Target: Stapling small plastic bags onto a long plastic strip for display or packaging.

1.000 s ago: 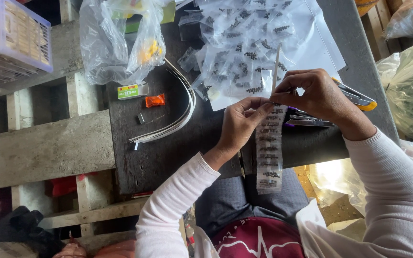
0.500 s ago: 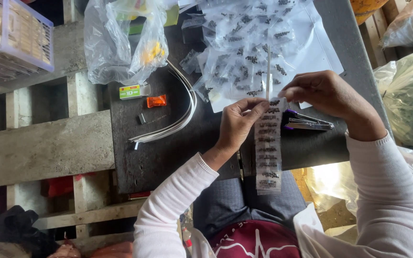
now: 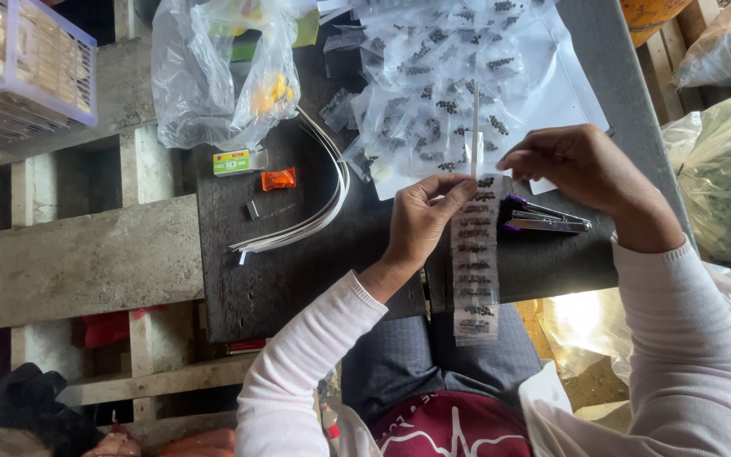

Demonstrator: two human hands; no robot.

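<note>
Sachet strip (image 3: 475,254), dark bits inside, probably seeds: left fingers (image 3: 446,196) pinching top; right fingers (image 3: 522,156) curled, grip unclear.

A long strip of small clear plastic packets (image 3: 475,258) hangs below a heap of loose clear packets (image 3: 446,76); a small green-and-white box (image 3: 236,161) and an orange wrapper (image 3: 278,178) lie left.

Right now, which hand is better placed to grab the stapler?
Right. The right hand hovers just above the purple stapler, free. The left hand pinches the strip of small packets.
</note>
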